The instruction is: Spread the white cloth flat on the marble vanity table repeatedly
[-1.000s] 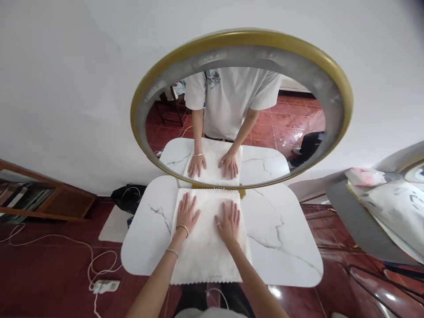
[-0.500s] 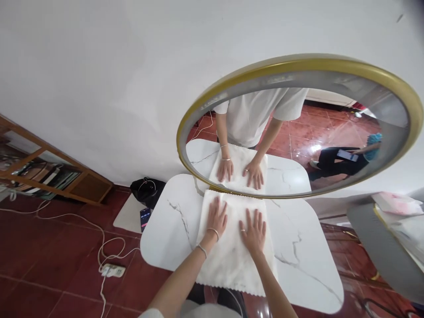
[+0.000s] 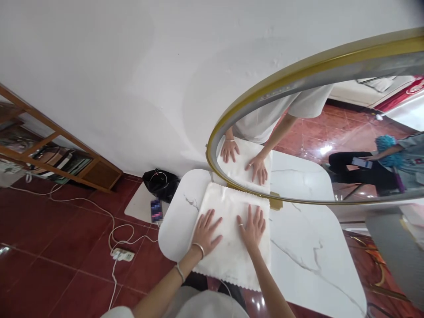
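Note:
A white cloth with a scalloped edge (image 3: 228,260) lies spread over the marble-patterned white table (image 3: 308,247), its near edge at the table's front. My left hand (image 3: 206,230) rests flat on the cloth's left side, fingers spread, with two bracelets at the wrist. On the right side of the cloth lies my right hand (image 3: 252,226), palm down and fingers apart, a ring on one finger. Neither hand grips anything. The cloth looks mostly smooth, with faint creases near its far edge.
A round gold-framed mirror (image 3: 261,92) stands at the table's back and reflects both hands and a seated person holding a phone. Left on the floor are a power strip (image 3: 123,255) with cables, a black bag (image 3: 161,184) and a wooden shelf (image 3: 99,174).
My left hand has slid left and nearer on the cloth, its fingers spreading wider. My right hand stays near the same spot on it. The view has shifted, with the mirror now further right.

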{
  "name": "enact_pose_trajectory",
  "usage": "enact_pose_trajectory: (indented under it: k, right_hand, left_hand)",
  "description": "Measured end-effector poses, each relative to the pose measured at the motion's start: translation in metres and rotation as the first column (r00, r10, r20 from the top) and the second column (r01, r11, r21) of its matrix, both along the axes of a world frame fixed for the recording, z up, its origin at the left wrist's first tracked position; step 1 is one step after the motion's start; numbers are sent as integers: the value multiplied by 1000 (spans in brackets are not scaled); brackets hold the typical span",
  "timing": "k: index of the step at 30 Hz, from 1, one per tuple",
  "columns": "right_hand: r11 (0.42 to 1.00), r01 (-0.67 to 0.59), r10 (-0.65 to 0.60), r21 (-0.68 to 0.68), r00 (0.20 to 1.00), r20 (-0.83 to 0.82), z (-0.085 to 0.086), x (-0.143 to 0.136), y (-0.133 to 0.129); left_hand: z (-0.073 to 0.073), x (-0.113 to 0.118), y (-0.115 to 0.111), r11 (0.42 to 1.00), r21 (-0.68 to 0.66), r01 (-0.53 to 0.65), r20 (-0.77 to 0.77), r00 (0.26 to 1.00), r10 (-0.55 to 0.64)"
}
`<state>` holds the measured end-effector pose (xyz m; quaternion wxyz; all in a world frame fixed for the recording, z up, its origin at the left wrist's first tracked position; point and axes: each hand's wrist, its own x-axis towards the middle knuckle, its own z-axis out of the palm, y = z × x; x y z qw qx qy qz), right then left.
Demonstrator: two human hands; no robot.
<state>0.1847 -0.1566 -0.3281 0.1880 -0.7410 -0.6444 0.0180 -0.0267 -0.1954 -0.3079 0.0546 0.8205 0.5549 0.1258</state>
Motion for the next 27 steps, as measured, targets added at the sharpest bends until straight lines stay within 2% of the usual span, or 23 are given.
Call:
enact_pose_trajectory:
  k: [4,7,9,12,16,20,23,27]
  right_hand:
    - [978,-209,209,-11,976,67,6,-61,14]
    - [965,-261,262,-22,962,81,8,-93,21]
    - [963,-271,271,-16,960,74,8,-105,23]
    - [966,-260,260,-7,964,61,7,-113,24]
    - [973,-231,232,-26,967,104,5,-114,31]
    - [979,-204,201,4,967,156,3,-119,52]
    - [981,-194,188,25,969,158,3,-126,77]
    - [984,-171,175,-39,974,142,8,-135,116]
  left_hand:
    - [2,-57,7,999,34,-28,-16,999,29]
    - [4,-92,5,998,26,-53,-35,998,54]
    - [6,-104,6,998,5,-65,-39,997,65]
    - [9,-100,23,986,-26,-163,14,986,163]
    - [8,-73,71,950,-25,-310,91,946,311]
    - [-2,-61,115,944,-11,-329,115,938,328]
    - [-7,-65,135,948,-4,-319,121,941,317]
    - [-5,-70,161,941,-22,-337,119,934,338]
